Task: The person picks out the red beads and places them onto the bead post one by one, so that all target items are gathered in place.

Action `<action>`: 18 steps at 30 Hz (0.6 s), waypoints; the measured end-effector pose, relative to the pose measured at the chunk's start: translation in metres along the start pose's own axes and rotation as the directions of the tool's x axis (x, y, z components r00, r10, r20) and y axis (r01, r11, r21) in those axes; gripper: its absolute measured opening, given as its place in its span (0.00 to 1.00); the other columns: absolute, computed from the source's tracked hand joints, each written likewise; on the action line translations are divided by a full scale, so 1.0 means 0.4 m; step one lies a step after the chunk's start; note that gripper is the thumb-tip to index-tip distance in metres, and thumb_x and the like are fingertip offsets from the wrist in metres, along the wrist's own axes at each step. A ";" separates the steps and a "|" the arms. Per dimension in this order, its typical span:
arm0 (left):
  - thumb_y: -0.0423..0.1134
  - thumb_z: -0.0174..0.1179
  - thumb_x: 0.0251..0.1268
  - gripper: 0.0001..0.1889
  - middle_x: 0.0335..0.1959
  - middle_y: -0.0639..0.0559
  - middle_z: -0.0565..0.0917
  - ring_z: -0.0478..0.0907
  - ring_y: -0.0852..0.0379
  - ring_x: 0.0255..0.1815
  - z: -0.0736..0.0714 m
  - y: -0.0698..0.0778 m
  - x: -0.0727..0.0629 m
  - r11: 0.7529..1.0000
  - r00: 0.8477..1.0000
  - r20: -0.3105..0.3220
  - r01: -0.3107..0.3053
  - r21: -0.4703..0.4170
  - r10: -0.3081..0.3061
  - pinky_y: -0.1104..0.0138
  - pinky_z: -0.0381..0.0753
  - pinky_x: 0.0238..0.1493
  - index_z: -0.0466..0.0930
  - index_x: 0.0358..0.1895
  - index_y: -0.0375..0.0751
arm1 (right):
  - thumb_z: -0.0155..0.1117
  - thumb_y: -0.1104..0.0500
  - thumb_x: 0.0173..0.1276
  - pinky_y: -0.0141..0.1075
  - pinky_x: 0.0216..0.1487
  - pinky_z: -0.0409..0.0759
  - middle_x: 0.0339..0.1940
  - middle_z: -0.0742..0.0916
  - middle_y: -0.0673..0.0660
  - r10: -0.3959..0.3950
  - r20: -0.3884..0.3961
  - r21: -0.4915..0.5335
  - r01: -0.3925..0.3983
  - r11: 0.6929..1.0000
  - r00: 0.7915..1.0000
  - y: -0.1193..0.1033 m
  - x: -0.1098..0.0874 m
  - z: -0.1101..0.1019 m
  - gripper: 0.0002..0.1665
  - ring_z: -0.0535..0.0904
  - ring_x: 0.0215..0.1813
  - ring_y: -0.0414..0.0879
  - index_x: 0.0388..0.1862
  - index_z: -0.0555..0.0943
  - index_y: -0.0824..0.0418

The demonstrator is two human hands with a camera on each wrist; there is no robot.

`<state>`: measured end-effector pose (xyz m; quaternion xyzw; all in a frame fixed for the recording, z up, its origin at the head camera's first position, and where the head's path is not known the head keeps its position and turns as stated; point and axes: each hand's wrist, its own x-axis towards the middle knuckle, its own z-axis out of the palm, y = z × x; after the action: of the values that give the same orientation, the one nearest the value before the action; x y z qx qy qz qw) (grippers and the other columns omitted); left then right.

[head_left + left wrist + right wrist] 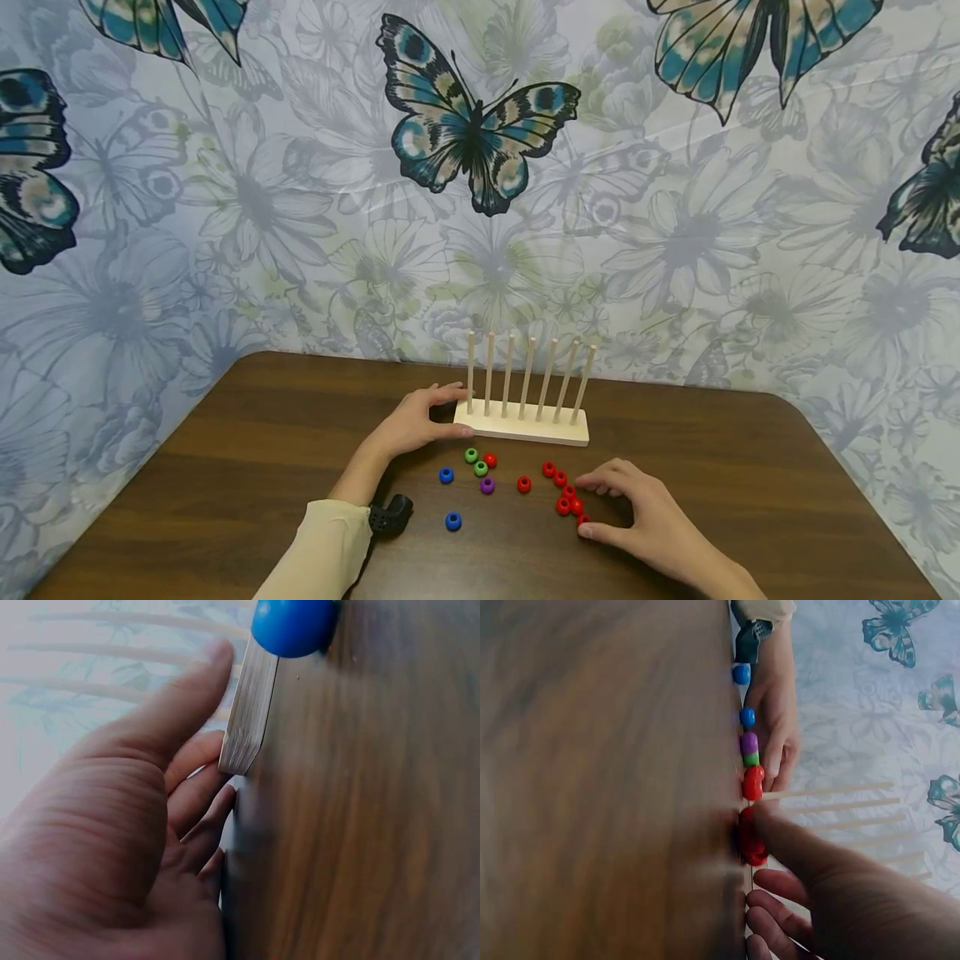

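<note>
A pale wooden peg rack [525, 423], with several upright bare pegs, stands toward the back of the table. My left hand [408, 425] holds the rack's left end, thumb at the front corner and fingers at the back. In the left wrist view the end of the base [251, 720] lies between thumb and fingers. My right hand [645, 512] rests beside a cluster of red beads [563, 506], thumb and fingers spread apart. Its thumb touches the nearest red bead [583, 520]; nothing is gripped. Another red bead [524, 484] lies left of the cluster.
Between the hands lie two green beads [481, 468], a red bead [491, 460] and a purple bead [487, 485]. Farther left are two blue beads [453, 521]. A black wrist device [391, 516] sits on the left wrist. Behind the brown table [225, 467] hangs a butterfly-patterned cloth [480, 275].
</note>
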<state>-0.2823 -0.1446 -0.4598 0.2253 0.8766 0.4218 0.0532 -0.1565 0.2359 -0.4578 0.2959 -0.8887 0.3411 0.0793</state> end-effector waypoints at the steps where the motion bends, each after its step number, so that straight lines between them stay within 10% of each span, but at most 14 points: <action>1: 0.53 0.76 0.64 0.35 0.81 0.41 0.68 0.50 0.26 0.84 0.002 0.000 0.001 1.000 1.000 0.000 -0.001 0.001 0.001 0.33 0.51 0.82 0.79 0.73 0.47 | 0.81 0.45 0.63 0.34 0.49 0.83 0.50 0.86 0.38 -0.018 -0.003 0.004 0.018 1.000 1.000 -0.001 0.000 0.002 0.24 0.80 0.47 0.36 0.57 0.86 0.43; 18: 0.46 0.78 0.62 0.33 0.79 0.40 0.71 0.53 0.23 0.83 0.010 -0.003 0.001 1.000 0.999 -0.029 -0.015 0.017 0.015 0.31 0.52 0.80 0.81 0.71 0.46 | 0.80 0.56 0.65 0.29 0.39 0.83 0.41 0.87 0.38 -0.096 -0.015 0.055 0.097 0.994 0.995 0.005 0.004 0.000 0.14 0.81 0.38 0.34 0.47 0.88 0.43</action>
<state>-0.2818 -0.1423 -0.4632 0.2261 0.8791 0.4181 0.0353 -0.1590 0.2364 -0.4584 0.3384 -0.8631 0.3631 0.0930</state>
